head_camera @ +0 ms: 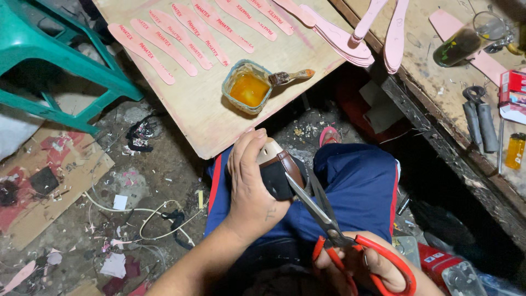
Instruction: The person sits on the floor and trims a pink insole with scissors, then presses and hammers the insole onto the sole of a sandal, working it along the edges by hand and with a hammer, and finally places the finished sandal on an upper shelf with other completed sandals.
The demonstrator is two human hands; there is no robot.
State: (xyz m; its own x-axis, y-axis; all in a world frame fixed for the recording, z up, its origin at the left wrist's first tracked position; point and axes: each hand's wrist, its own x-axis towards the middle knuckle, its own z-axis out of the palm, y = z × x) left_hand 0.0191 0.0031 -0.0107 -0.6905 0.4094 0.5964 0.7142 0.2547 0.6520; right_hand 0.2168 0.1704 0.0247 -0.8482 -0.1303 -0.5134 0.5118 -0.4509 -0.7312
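Orange-handled scissors point(334, 230) gripped in right hand point(378, 268), fingers through the loops, blades part open, pointing up-left at the shoe piece point(279, 170). Left hand point(249, 183) wraps that black-and-brown piece from the left, fingers curled tight, over the blue-trousered lap point(361, 186). Blade tips touch its right edge; long axis runs diagonally. Beyond: plywood board point(203, 115) with glue pot point(247, 87), brush point(290, 77), pink insole strips point(164, 46). Nothing blocks the blades.

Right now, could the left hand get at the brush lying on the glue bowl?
Probably not without letting go: the left hand is wrapped around a shoe piece. The brush on the glue bowl lies just ahead, nothing between.
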